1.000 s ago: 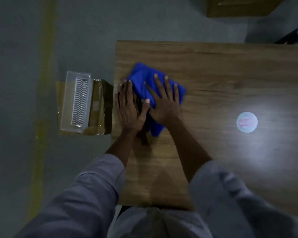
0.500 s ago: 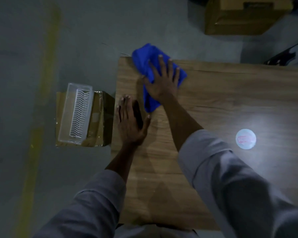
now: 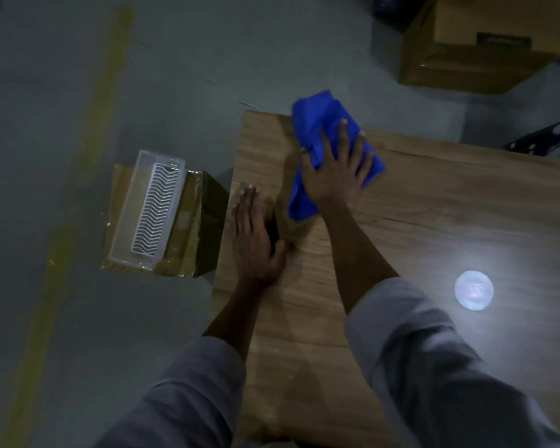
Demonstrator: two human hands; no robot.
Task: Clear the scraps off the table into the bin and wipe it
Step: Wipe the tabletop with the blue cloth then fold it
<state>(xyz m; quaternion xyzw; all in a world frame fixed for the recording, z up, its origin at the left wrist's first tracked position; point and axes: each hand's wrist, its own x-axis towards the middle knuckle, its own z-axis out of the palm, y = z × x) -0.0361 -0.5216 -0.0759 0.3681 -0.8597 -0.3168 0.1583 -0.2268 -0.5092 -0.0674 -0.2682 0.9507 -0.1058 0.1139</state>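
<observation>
The right hand (image 3: 333,179) presses flat, fingers spread, on the cloth (image 3: 317,124) at the far tabletop (image 3: 434,205) corner; the left hand (image 3: 251,244) lies flat beside it. The cloth overhangs the edge and may slip off.

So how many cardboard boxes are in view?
2. The left box sits beside the table's left edge under a clear tray; the far box is on the floor past the far edge. Others may be hidden.

Cardboard box (image 3: 476,43) on the grey floor (image 3: 207,43) — yellow stripe (image 3: 93,124) far left.
</observation>
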